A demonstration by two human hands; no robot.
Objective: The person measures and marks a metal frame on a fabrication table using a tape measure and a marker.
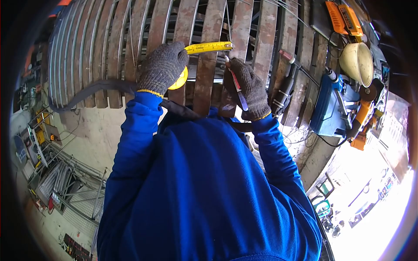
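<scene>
My left hand (pixel 162 67), in a dark grey knitted glove, is closed around a yellow tape measure (pixel 180 79). Its yellow blade (pixel 208 47) is pulled out a short way to the right across the metal slats. The blade's end meets a thin metal rod (pixel 228 21) that runs away from me. My right hand (pixel 251 89), gloved the same way, grips a white marker pen (pixel 237 85) with red print and a purple end. The pen's tip points up, just below the blade's end. Part of the tape case is hidden behind my left fingers.
Rusty metal slats (pixel 209 26) form the worktop. A long dark strip (pixel 93 87) lies at the left edge. To the right are a torch-like tool (pixel 298 65), a blue machine (pixel 326 108), a cream bowl (pixel 356 64) and orange tools (pixel 344 19), with cables hanging.
</scene>
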